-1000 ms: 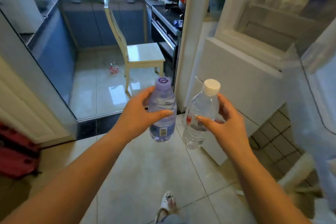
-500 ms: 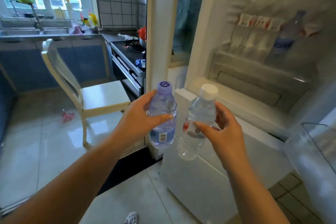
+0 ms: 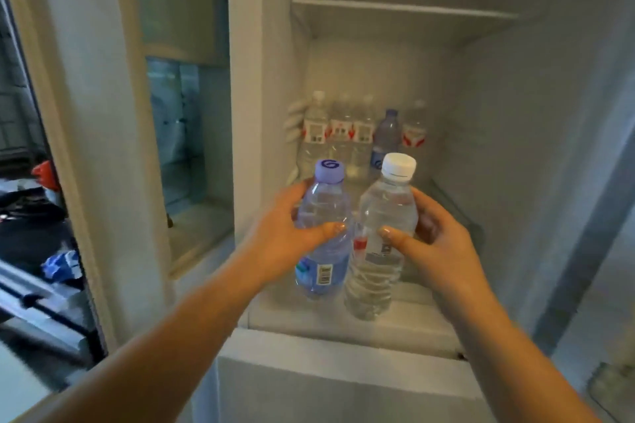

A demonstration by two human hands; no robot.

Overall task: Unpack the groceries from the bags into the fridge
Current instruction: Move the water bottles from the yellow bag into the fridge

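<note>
My left hand (image 3: 280, 237) grips a purple-capped water bottle (image 3: 324, 203) with a blue label. My right hand (image 3: 436, 240) grips a white-capped clear water bottle (image 3: 386, 203) with a red and white label. Both bottles are upright, side by side, held just in front of the open fridge (image 3: 343, 316), over its front ledge. Deep on the same shelf stands a row of several water bottles (image 3: 343, 134), most with red and white labels, one with a blue cap (image 3: 390, 129).
An upper fridge shelf (image 3: 405, 10) runs across above the bottles. The fridge's left wall (image 3: 261, 79) and right wall (image 3: 515, 148) bound the compartment. A white door frame (image 3: 89, 113) stands at left, with a kitchen counter and blue packet (image 3: 62, 266) beyond.
The view has swung from the kitchen floor up to the fridge's inside. Both hands have carried the two bottles forward to the shelf opening, still gripping them.
</note>
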